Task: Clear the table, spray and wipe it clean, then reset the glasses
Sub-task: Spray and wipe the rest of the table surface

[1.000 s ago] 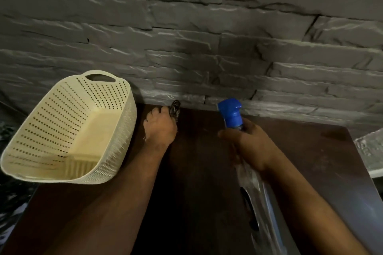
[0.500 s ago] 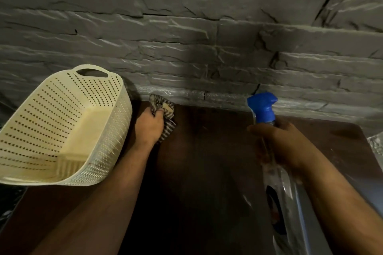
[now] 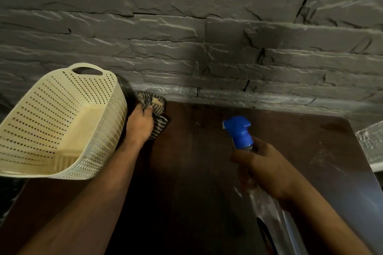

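Left hand (image 3: 141, 125), arm outstretched, presses a striped cloth (image 3: 156, 109) on the dark table (image 3: 196, 172), fingers curled into it; right hand (image 3: 263, 168) grips the spray bottle (image 3: 240, 133), nozzle forward.

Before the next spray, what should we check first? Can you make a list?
1. Right hand grips the bottle: ok.
2. Nozzle points at the table, away from the person: ok.
3. Left hand holds the cloth, ready to wipe: ok.
4. Spot in front of the nozzle has nothing on it: ok.
5. Basket sits at the left edge, out of the spray path: ok.
6. Liquid left in the bottle: cannot tell.
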